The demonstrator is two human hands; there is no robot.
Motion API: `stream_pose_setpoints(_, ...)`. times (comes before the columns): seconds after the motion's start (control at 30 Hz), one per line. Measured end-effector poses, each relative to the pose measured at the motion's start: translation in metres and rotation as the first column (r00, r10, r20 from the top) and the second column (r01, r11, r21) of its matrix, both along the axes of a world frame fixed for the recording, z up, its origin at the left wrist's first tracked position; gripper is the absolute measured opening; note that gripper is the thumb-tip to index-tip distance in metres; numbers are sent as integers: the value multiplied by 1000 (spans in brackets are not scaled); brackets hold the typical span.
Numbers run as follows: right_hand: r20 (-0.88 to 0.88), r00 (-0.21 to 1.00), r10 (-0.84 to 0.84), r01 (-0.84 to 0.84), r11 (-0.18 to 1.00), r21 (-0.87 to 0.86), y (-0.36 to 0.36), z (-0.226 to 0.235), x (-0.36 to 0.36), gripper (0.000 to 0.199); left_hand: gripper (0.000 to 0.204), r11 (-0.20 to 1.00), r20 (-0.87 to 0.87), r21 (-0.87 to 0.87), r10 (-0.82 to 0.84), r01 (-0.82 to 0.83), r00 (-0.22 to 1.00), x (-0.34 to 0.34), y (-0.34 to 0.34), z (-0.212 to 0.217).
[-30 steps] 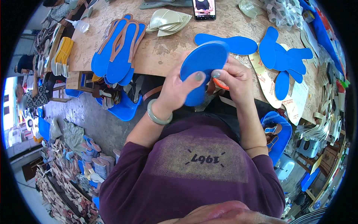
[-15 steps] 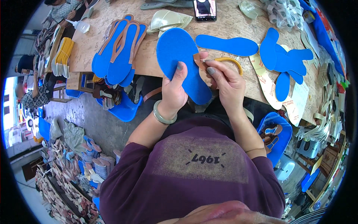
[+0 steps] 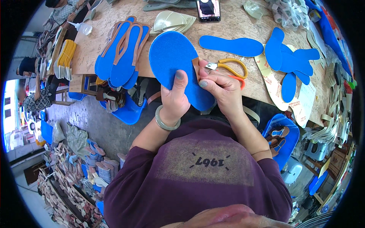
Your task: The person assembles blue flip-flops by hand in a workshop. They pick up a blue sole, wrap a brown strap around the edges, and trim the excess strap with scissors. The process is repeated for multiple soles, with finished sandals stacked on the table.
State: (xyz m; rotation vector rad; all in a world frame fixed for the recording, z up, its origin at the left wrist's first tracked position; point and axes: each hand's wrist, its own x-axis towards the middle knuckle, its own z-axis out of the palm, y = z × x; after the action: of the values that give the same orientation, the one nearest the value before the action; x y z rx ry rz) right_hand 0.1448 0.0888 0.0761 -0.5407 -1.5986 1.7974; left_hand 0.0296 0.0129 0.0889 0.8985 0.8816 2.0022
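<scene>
My left hand (image 3: 175, 95) grips a blue shoe insole (image 3: 173, 51) by its edge, thumb lying across the blue face. Against the insole's right edge, my right hand (image 3: 224, 87) pinches a brown strap (image 3: 196, 67) between thumb and fingers. Just behind the right hand are scissors (image 3: 232, 64) with yellow and orange handles; their blades are partly hidden by the fingers. Left on the table lies a stack of blue insoles with brown straps (image 3: 123, 57). Another plain blue insole (image 3: 232, 46) rests beyond my right hand.
Several blue insoles (image 3: 292, 60) lie fanned over printed sheets at the table's right. A phone (image 3: 208, 10) and pale curved pieces (image 3: 173, 21) are at the back of the wooden table (image 3: 152, 47). Blue bins (image 3: 279, 152) stand below. Another person (image 3: 36, 97) is far left.
The insole has shifted slightly left and tilted in my left hand. My right hand has moved left and lower along its edge with the strap, uncovering more of the scissors.
</scene>
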Motion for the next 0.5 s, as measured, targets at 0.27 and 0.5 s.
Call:
stream_pose_setpoints(0.27,65,998,-26,-21,771,636,30,1,-4,15,41,988,255,-142,-18,56,967,0,16,0)
stream_pose_setpoints(0.5,30,991,127,-129,990,60,39,2,-16,22,41,970,301,-133,-157,205,941,-12,23,8)
